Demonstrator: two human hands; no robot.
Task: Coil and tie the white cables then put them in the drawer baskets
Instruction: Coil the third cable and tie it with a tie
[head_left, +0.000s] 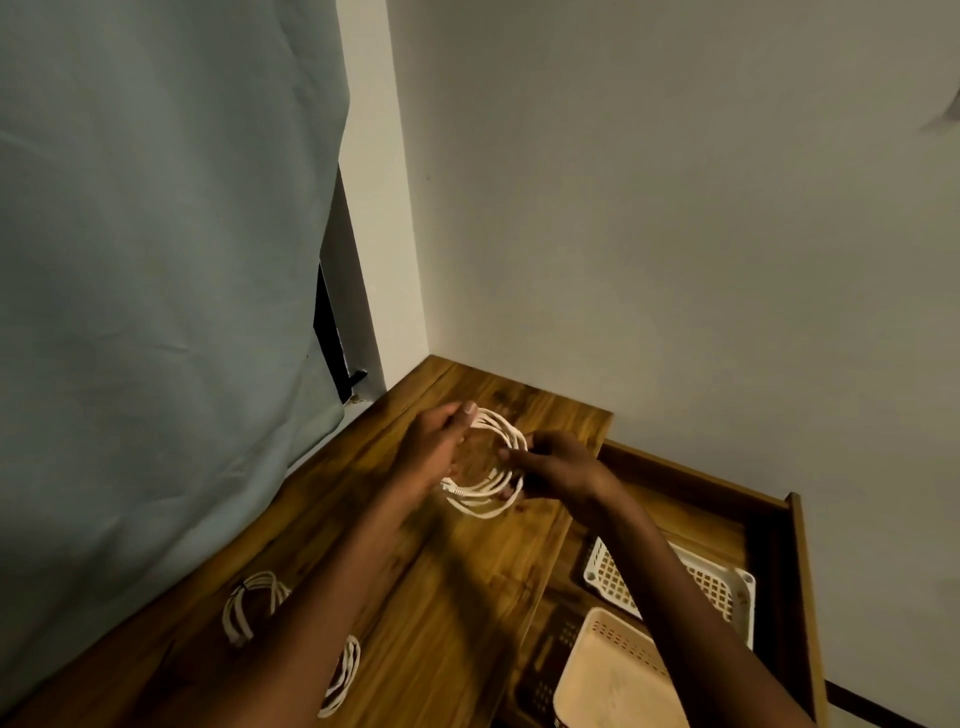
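Observation:
A white cable (488, 491), wound into a round coil, hangs just above the wooden desk top (467, 571). My left hand (434, 449) grips the coil's left side, thumb over the top loops. My right hand (558, 465) pinches its right side. A plug end sticks out at the coil's lower left. Two more coiled white cables lie on the desk nearer me: one (254, 605) with a dark tie at the left, another (343, 675) partly hidden under my left forearm. The open drawer (800, 571) at the right holds a white basket (722, 587) and a beige basket (613, 670).
A grey-green curtain (156, 260) hangs along the desk's left edge. White walls meet in a corner behind the desk. A dark window fitting (332, 338) shows beside the curtain. A dark basket (550, 660) sits in the drawer left of the beige one.

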